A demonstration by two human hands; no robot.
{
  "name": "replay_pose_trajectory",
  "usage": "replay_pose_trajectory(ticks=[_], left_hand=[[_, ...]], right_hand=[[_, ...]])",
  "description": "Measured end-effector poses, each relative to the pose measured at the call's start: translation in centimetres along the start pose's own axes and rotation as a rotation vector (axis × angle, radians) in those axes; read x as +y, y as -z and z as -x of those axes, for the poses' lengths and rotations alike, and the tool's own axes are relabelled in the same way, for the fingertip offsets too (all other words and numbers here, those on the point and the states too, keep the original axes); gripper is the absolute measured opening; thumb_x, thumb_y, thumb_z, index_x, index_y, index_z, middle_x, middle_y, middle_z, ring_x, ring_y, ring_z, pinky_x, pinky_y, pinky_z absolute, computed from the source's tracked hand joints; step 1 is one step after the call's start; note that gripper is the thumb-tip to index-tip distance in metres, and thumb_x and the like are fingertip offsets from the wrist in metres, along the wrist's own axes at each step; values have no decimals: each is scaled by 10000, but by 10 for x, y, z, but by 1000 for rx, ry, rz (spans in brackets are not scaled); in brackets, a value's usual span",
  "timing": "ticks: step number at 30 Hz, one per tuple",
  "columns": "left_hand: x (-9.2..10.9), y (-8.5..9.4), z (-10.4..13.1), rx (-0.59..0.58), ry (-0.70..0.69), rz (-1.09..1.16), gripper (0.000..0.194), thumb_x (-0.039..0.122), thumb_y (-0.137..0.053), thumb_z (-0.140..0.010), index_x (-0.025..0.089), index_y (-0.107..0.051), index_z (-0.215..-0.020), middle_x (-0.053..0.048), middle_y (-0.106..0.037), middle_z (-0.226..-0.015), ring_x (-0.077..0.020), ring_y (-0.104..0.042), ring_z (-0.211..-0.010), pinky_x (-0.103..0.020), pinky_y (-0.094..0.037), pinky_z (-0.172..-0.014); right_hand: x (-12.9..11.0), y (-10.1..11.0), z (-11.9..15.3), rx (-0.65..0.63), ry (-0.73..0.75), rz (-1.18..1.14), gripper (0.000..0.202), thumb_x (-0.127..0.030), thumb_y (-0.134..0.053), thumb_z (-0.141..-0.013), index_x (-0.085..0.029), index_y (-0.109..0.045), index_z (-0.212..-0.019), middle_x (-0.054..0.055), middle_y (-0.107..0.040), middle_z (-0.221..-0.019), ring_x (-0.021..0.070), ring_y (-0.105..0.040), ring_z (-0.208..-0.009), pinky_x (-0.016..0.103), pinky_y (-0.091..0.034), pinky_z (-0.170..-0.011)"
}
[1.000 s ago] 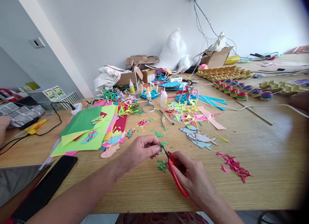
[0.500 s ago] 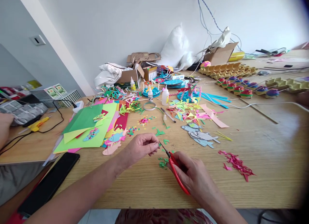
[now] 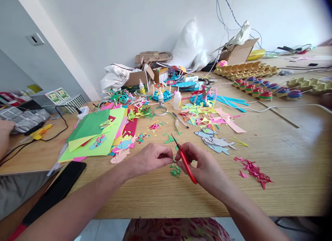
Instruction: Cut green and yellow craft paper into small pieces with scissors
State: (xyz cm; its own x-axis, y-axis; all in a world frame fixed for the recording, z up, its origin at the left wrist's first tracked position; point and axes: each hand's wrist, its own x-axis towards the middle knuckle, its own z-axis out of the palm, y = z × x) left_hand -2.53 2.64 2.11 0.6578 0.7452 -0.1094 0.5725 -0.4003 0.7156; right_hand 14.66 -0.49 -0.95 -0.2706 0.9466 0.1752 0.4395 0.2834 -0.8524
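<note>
My right hand point(image 3: 201, 165) is wrapped round the red-handled scissors point(image 3: 186, 163), whose dark blades point up and away. Close beside it, my left hand point(image 3: 153, 158) is pinched, its fingertips nearly meeting those of the right; whatever lies between them is too small to make out. Green paper scraps point(image 3: 175, 170) lie on the wood just below the fingertips, with more green bits point(image 3: 169, 139) beyond. To the right are grey-blue paper fish point(image 3: 219, 141) and a heap of dark pink scraps point(image 3: 255, 172).
Coloured paper sheets point(image 3: 88, 125) and a black phone point(image 3: 55, 191) lie on the left. Glue bottles point(image 3: 177, 100), a brush point(image 3: 181, 120) and mixed paper scraps point(image 3: 202, 114) are beyond my hands. Painted egg-carton pieces point(image 3: 266, 95) stand back right. Another person's hand point(image 3: 5, 128) shows far left.
My right hand has moved up and closer to my left fingertips, and the scissors now point more upward, away from the left fingers. The view has shifted slightly.
</note>
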Motion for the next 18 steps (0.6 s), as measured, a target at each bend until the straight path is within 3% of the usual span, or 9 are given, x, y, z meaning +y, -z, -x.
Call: replay_pose_trajectory(ticks=[5,9,15,18], left_hand=[[2,1,-4,-52,-53,-15,172,194,-475,-779,158,-635,-830,-10,-635,-814,-132,-553,-739,-208,-391,-664],[-2,-2,-7,1,-55,33,139,170,-479,-757,161,-614,-787,5,-605,-755,-119,-531,-709,-204,-381,-641],[-5,-17,-10,152,83,466,90,194,-478,-725,143,-534,-773,27,-481,-630,-82,-446,-570,-202,-374,-536],[-3,-27,-10,214,75,633,113,233,-500,-721,141,-510,-785,20,-482,-641,-82,-450,-567,-201,-387,-519]], right_hand=[[3,-1,-4,-14,55,45,30,-182,-502,-726,-195,-481,-710,-41,-494,-595,103,-432,-538,213,-349,-503],[4,-2,-3,25,17,-71,38,-180,-521,-704,-191,-485,-703,-42,-492,-590,102,-436,-537,212,-360,-503],[6,-9,-2,209,-113,-442,143,-224,-594,-653,-196,-472,-723,-23,-538,-646,114,-497,-566,227,-400,-522],[6,-14,-2,267,-134,-582,193,-234,-637,-623,-200,-475,-721,-29,-541,-648,113,-508,-574,220,-405,-522]])
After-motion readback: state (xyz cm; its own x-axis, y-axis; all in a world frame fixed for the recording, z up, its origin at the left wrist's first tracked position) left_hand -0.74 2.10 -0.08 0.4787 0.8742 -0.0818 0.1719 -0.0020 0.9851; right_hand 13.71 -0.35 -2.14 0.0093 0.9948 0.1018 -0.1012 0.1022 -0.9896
